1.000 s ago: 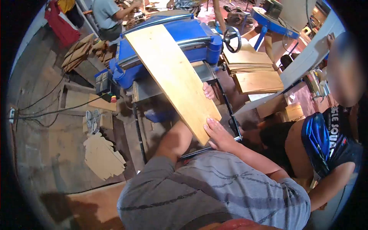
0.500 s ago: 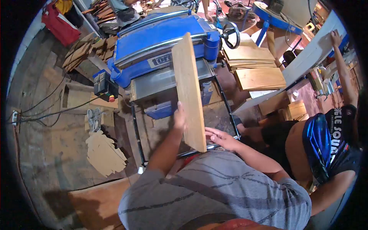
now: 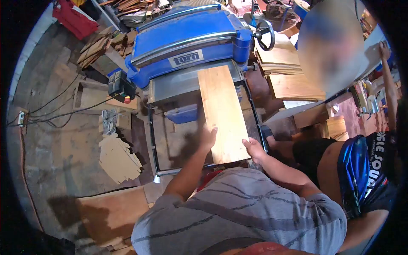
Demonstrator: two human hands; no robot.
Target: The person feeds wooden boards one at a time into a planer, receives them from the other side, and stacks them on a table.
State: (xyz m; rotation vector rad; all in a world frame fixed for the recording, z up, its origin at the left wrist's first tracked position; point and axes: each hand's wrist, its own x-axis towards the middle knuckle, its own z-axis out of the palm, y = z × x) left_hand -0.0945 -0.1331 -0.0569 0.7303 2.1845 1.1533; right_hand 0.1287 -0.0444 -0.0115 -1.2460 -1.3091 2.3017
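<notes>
A pale wooden board (image 3: 223,110) lies broad face up between my two hands, its far end over the metal bed (image 3: 174,87) of a blue thickness planer (image 3: 182,36). My left hand (image 3: 208,137) grips the board's left edge, thumb on top and fingers hidden beneath. At the right edge, near the close end, my right hand (image 3: 254,148) holds it the same way, its thumb on the upper face. The planer's front bears a "torq" label (image 3: 186,58).
Stacked wooden panels (image 3: 295,87) stand right of the planer, below its handwheel (image 3: 265,35). Another person (image 3: 361,165) stands close on my right, one arm raised. A control box (image 3: 121,87) with a red button is at left, with cables and cardboard pieces (image 3: 119,159) on the floor.
The board has turned from on edge to flat, its broad face now upward. My right hand has closed on its edge, and my left thumb has come over the top.
</notes>
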